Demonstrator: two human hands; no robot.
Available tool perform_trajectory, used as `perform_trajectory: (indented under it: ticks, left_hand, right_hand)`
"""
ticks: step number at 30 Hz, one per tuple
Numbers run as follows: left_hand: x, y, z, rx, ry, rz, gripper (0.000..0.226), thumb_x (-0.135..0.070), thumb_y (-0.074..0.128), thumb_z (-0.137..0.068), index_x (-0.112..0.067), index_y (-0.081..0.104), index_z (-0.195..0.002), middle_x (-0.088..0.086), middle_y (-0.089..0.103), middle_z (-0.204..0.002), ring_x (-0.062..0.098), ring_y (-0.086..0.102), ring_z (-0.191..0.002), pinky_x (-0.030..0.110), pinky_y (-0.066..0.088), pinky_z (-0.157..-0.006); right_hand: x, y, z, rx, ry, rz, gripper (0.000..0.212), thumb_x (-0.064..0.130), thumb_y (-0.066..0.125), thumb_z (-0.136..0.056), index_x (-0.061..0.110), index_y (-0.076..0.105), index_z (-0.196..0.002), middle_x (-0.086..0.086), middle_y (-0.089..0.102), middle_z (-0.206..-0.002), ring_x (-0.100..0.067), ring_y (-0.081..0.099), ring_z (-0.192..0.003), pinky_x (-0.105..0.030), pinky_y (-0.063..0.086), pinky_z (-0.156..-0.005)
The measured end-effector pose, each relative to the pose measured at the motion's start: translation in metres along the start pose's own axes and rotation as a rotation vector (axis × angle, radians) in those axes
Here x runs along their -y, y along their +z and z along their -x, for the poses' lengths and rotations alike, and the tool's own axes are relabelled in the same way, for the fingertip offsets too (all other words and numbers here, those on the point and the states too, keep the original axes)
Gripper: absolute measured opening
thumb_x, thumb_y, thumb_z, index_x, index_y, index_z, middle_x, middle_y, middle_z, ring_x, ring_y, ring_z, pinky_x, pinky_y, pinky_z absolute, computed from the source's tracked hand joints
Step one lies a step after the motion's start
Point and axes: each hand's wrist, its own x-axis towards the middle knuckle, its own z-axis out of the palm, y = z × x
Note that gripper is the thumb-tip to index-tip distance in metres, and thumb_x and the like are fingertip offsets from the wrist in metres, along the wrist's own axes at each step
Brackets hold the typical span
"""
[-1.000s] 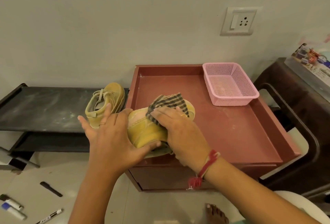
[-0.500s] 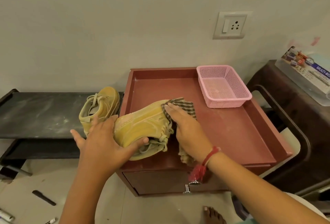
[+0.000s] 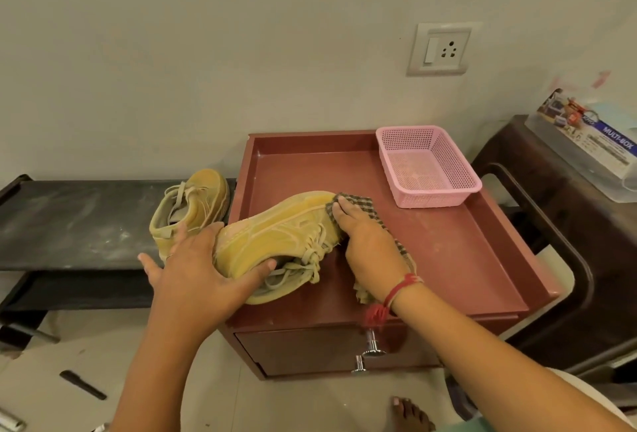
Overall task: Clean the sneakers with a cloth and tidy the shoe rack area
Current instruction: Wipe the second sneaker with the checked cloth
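Bracing the yellow suede lace-up sneaker (image 3: 275,235) at its heel, the left hand (image 3: 203,269) is clasping it, with the thumb hooked over the collar and the fingers fanned behind the heel. The sneaker is lying on its side on the near left part of the red-brown wooden cabinet (image 3: 448,252), heel at the left edge.

The right hand (image 3: 368,245) is pressing a brown-and-cream checked cloth (image 3: 358,205) against the toe with flat, straight fingers. The cloth's loose end is trailing beneath the wrist.

A second yellow sneaker (image 3: 193,211) is standing on the dusty black shoe rack shelf (image 3: 69,221), just left of the cabinet. A pink plastic mesh basket (image 3: 427,166) is sitting at the far right corner.

Assessment: toe wiping appears to be underway.

Recommended:
- Hold the heel firmly so the shoe is not sliding.
- Use short strokes with even pressure.
- Keep the laces clear of the cloth.
- Turn to a fresh cloth face as dust is gathering.
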Motion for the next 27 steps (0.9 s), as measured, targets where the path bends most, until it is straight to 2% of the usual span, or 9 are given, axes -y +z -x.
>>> perform_trajectory:
  ticks: [3,5,8,11,14,16,20,23,27]
  left_hand:
    - [-0.001,-0.001,0.001,-0.001,0.011,-0.018,0.117,-0.095,0.033,-0.047,-0.022,0.046,-0.137,0.001,0.052,-0.138,0.028,0.03,-0.14,0.065,0.0,-0.112]
    - [-0.001,-0.001,0.002,0.005,0.015,-0.028,0.119,-0.096,0.032,-0.045,-0.022,0.046,-0.137,0.001,0.051,-0.139,0.028,0.027,-0.141,0.064,-0.002,-0.112]
    - [-0.001,-0.001,0.0,0.009,-0.002,-0.011,0.12,-0.098,0.031,-0.045,-0.022,0.046,-0.137,0.001,0.051,-0.139,0.027,0.029,-0.141,0.065,-0.003,-0.112]
    - [0.0,-0.001,-0.002,0.013,-0.034,0.04,0.118,-0.097,0.03,-0.045,-0.023,0.046,-0.136,0.001,0.051,-0.138,0.029,0.034,-0.137,0.066,0.0,-0.112]
    - [0.001,0.0,-0.002,0.026,-0.051,0.058,0.121,-0.098,0.028,-0.045,-0.024,0.042,-0.14,0.001,0.049,-0.141,0.029,0.035,-0.136,0.066,0.0,-0.112]
    - [0.002,0.0,-0.002,0.036,-0.06,0.081,0.123,-0.099,0.027,-0.044,-0.024,0.04,-0.141,0.001,0.048,-0.141,0.028,0.038,-0.134,0.066,0.0,-0.112]
    - [0.0,-0.001,-0.003,0.038,-0.068,0.12,0.118,-0.097,0.031,-0.044,-0.025,0.044,-0.137,0.001,0.052,-0.136,0.029,0.043,-0.129,0.066,0.002,-0.112]
    - [0.001,-0.001,-0.004,0.039,-0.084,0.137,0.118,-0.095,0.033,-0.044,-0.025,0.044,-0.138,0.002,0.052,-0.137,0.03,0.043,-0.129,0.066,0.003,-0.112]
    - [-0.001,-0.002,-0.002,0.042,-0.124,0.177,0.119,-0.095,0.035,-0.041,-0.028,0.043,-0.139,-0.001,0.051,-0.138,0.029,0.043,-0.129,0.065,0.002,-0.113]
  right_hand:
    - [0.022,0.008,0.008,-0.007,-0.082,-0.167,0.061,-0.012,0.038,-0.083,0.015,0.043,-0.137,-0.001,0.036,-0.147,-0.014,0.028,-0.137,-0.019,0.014,-0.113]
    - [0.024,0.007,0.009,0.002,-0.138,-0.115,0.065,-0.013,0.038,-0.083,0.019,0.04,-0.139,0.003,0.032,-0.149,-0.01,0.026,-0.138,-0.017,0.014,-0.111]
    - [0.008,-0.003,0.002,0.043,-0.059,0.077,0.073,-0.011,0.038,-0.081,0.025,0.028,-0.144,0.008,0.022,-0.153,-0.011,0.019,-0.141,-0.021,0.018,-0.11]
    - [-0.008,-0.006,-0.002,0.057,0.052,0.025,0.067,-0.007,0.039,-0.081,0.022,0.037,-0.141,0.003,0.031,-0.15,-0.016,0.027,-0.138,-0.021,0.02,-0.109]
    - [-0.019,-0.012,-0.008,-0.209,0.264,-0.157,0.057,-0.008,0.039,-0.083,0.013,0.046,-0.135,-0.008,0.048,-0.138,-0.022,0.043,-0.128,-0.023,0.027,-0.106]
    - [-0.009,-0.012,-0.006,-0.299,0.227,-0.235,0.054,-0.009,0.039,-0.085,0.01,0.044,-0.135,-0.007,0.048,-0.138,-0.02,0.043,-0.128,-0.023,0.027,-0.108]
    - [0.011,0.012,0.017,0.043,-0.145,-0.015,0.078,-0.017,0.038,-0.078,0.017,0.022,-0.146,0.001,0.02,-0.154,-0.011,0.019,-0.141,-0.021,0.017,-0.114]
    - [-0.005,0.006,0.012,0.104,-0.069,0.104,0.08,-0.015,0.034,-0.081,0.021,0.01,-0.149,0.006,0.002,-0.156,-0.015,0.011,-0.143,-0.029,0.025,-0.113]
    - [-0.011,-0.001,0.007,0.077,0.127,0.033,0.071,-0.008,0.037,-0.082,0.022,0.024,-0.146,0.005,0.011,-0.156,-0.02,0.033,-0.135,-0.028,0.029,-0.107]
